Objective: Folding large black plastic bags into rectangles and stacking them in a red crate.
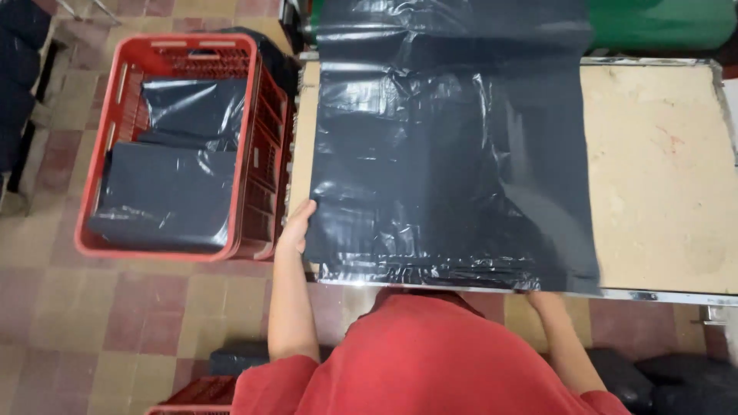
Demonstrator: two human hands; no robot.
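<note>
Checkered red-and-tan tile floor [92,323]; worn beige worktable with metal edging [661,184]; red slatted plastic crate [254,154] just left; green cylinder [661,23] behind.
</note>
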